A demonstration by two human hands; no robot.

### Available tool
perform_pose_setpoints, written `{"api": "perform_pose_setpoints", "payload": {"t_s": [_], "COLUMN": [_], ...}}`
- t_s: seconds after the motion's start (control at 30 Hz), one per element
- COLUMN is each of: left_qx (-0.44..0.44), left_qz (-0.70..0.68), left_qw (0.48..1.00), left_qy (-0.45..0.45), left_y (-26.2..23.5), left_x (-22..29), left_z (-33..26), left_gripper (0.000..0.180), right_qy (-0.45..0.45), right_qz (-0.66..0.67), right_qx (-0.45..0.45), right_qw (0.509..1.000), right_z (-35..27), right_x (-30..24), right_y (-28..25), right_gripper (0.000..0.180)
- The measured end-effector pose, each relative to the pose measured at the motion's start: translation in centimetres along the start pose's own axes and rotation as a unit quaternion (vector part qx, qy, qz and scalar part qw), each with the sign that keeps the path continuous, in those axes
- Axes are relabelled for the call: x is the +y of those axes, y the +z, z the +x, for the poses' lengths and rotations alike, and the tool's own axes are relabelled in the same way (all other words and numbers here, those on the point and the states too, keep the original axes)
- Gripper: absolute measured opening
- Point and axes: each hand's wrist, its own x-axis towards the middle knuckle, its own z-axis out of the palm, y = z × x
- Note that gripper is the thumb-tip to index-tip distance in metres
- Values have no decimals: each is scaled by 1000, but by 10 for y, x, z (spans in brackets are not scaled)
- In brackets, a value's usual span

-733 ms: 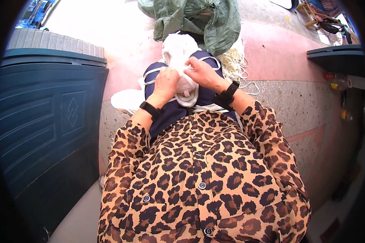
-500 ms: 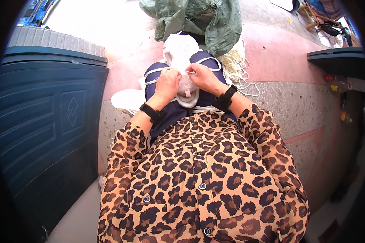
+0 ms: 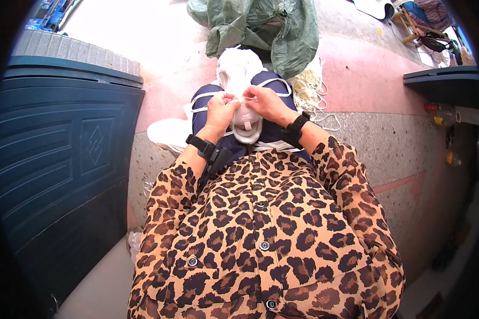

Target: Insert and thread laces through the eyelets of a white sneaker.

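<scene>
A white shoe rests between my thighs, its toe pointing away and its opening toward me. Over its pinkish tongue, my left hand is closed in a pinch from the left. From the right comes my right hand, also pinching. Both seem to grip the white shoelace, though my fingers hide most of it at the eyelets. Lengths of lace drape across both dark blue trouser legs, and more white strands lie in my lap.
Beyond the shoe, a green woven sack slumps on the floor. A heap of off-white laces lies to its right. Another white shoe is left of my leg. Dark blue panels stand on the left; bottles are at right.
My fingertips have come closer together over the shoe's tongue, the left hand's fingers turning inward. The whole view has shifted slightly; the shoe stays between my thighs.
</scene>
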Motion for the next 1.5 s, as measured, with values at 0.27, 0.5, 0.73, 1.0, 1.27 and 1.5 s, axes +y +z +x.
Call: {"api": "perform_pose_setpoints", "payload": {"t_s": [0.27, 0.5, 0.73, 1.0, 1.27, 1.5], "left_qx": [-12, 6, 55, 77, 75, 82], "left_qz": [338, 397, 460, 445, 420, 343], "left_qw": [925, 876, 770, 758, 780, 812], "left_qy": [174, 273, 439, 471, 458, 465], "left_y": [-7, 11, 2, 2, 4, 0], "left_x": [17, 16, 1, -2, -1, 0], "left_z": [-8, -14, -31, -36, -39, -38], "left_gripper": [31, 23, 14, 16, 18, 21], "right_qy": [-10, 31, 48, -85, -10, -45], "right_qz": [33, 208, 21, -79, -117, -124], "right_qx": [-23, -57, 2, 54, 63, 82], "right_qw": [999, 976, 999, 992, 991, 988], "right_z": [8, 0, 1, -12, -12, -8], "right_x": [9, -3, 7, 2, -4, 0], "right_y": [-4, -25, -13, 4, 10, 17], "right_gripper": [22, 20, 22, 16, 15, 16]}}
